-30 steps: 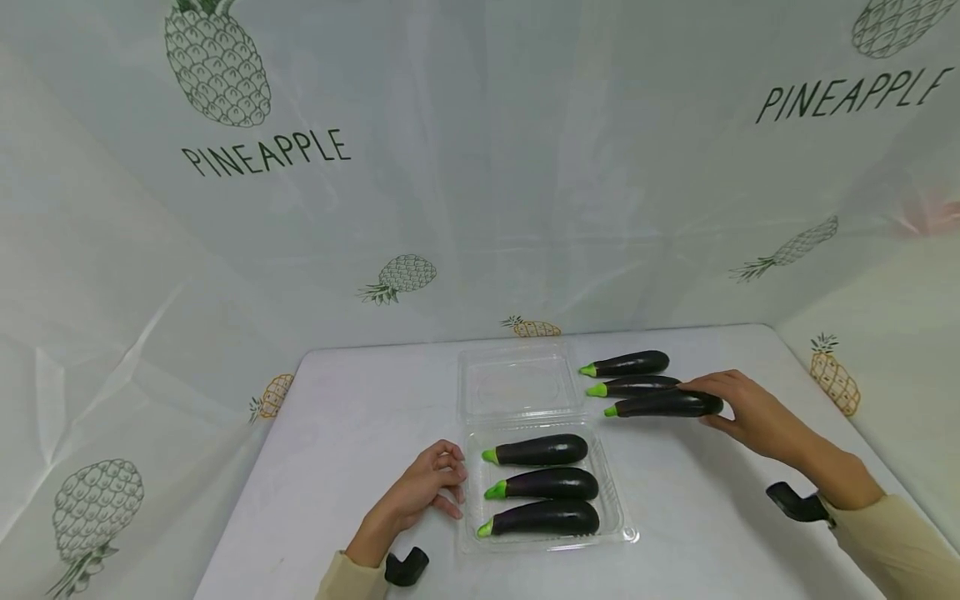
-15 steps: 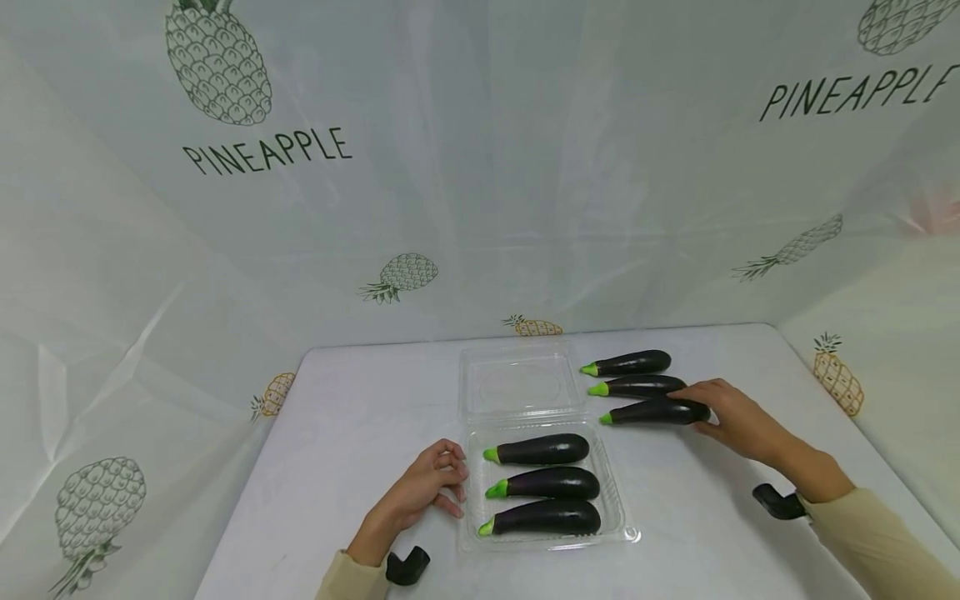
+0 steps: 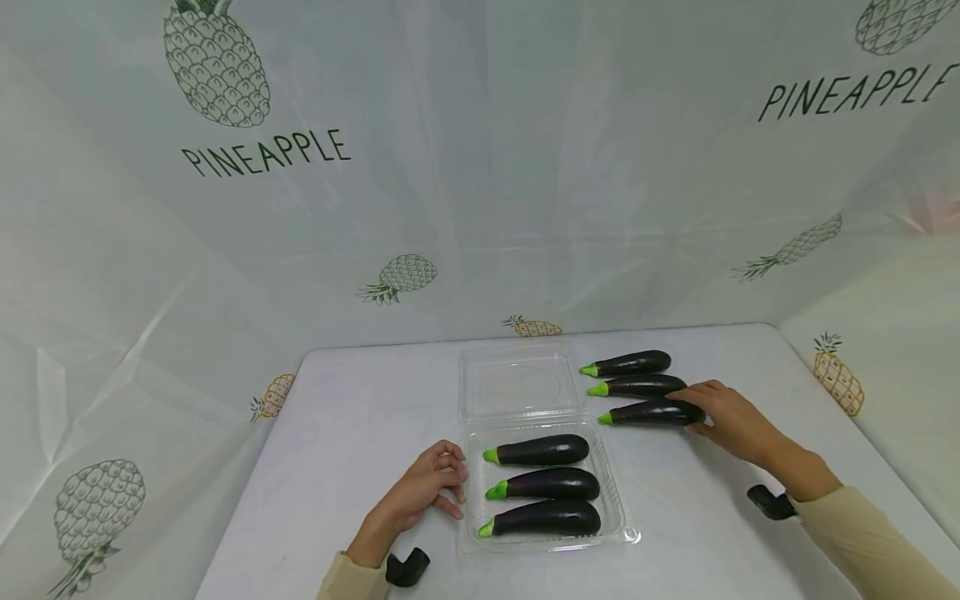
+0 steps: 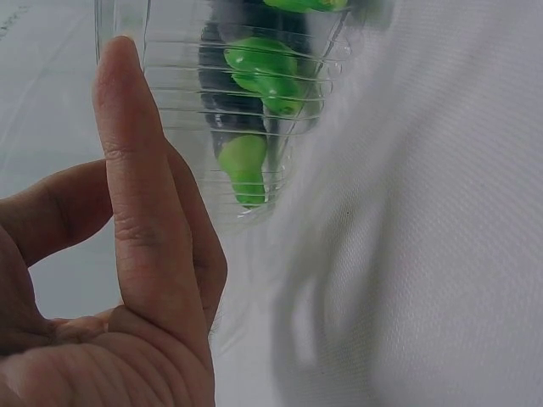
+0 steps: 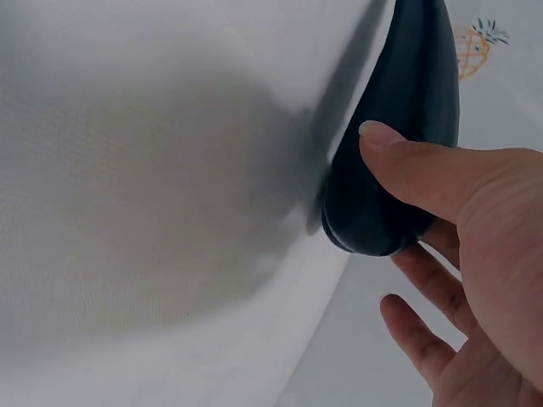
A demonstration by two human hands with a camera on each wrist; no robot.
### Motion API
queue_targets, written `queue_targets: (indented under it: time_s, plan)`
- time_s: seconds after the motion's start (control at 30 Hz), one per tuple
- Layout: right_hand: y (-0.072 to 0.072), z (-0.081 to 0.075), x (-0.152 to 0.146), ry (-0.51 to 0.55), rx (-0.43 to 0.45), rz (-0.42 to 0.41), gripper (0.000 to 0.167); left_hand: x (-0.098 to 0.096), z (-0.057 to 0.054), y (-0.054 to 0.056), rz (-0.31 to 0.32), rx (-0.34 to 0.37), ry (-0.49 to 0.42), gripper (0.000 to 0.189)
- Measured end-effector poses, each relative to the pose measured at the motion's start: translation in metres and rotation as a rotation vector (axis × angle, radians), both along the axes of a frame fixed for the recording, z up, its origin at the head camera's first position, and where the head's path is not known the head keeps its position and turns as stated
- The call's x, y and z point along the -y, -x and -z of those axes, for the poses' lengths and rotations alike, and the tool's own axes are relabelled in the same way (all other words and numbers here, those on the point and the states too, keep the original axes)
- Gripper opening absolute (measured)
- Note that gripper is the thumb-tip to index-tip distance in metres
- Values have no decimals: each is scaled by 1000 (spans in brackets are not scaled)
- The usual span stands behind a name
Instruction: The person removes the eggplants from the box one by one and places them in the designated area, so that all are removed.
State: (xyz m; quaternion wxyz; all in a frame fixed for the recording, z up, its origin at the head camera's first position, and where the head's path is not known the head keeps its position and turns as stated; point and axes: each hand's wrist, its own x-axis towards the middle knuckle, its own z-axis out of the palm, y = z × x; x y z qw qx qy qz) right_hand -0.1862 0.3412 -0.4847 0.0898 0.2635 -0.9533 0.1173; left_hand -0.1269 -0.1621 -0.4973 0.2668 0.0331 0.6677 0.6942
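My right hand [image 3: 733,419] grips the thick end of a dark eggplant [image 3: 648,412], thumb on one side and fingers on the other. In the right wrist view the thumb [image 5: 416,165] presses along that eggplant's rounded end [image 5: 365,225]. Two more eggplants lie just beyond it, the middle one [image 3: 637,386] and the far one [image 3: 633,363], green stems to the left. Beside the left wall of a clear plastic clamshell box [image 3: 617,492], my left hand [image 3: 427,485] rests with loosely bent fingers, holding nothing. Three eggplants lie side by side in the box, the middle one [image 3: 555,483] between its neighbours.
The box's clear lid [image 3: 517,383] is folded back flat on the white table [image 3: 360,408], close to the loose eggplants. A pineapple-print sheet [image 3: 480,183] rises behind the table's back edge. Each wrist carries a black camera mount, one of them near the box's front left [image 3: 407,567].
My right hand has moved slightly left and toward me with the nearest eggplant, widening its gap from the middle one. My left hand and the box stay as they were.
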Motion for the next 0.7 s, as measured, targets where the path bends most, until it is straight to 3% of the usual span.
queue_targets:
  time_s: [0.7]
  plan:
    - [0,3,5,-27,-83,0,54,-1,0,0,-6,13,-3,25]
